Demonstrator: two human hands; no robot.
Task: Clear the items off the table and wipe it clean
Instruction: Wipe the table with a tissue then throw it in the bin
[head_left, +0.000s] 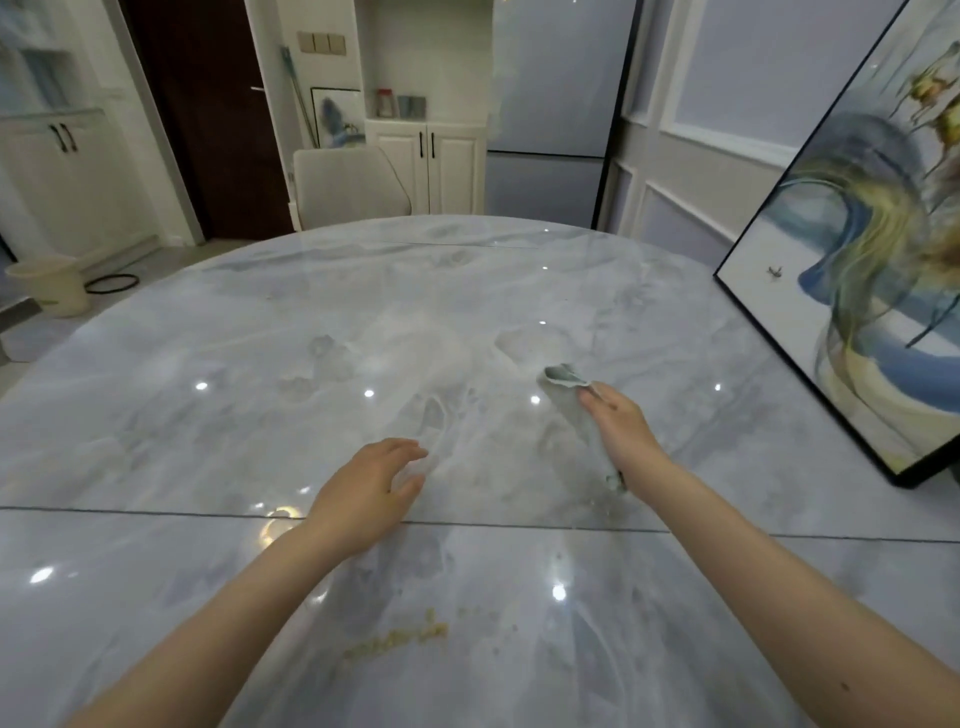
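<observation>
The right hand (621, 426) presses a cloth (576, 400) flat to wipe the bench (260, 364), while the left hand (371, 491) hovers loosely spread beside it.

The cloth (582, 410) is largely hidden beneath the right hand (621, 431). The painting (862, 291), right of the table (260, 364), is cut by the picture's right edge. Items on the cabinet (426, 161) beyond the table are too blurred to identify.
</observation>
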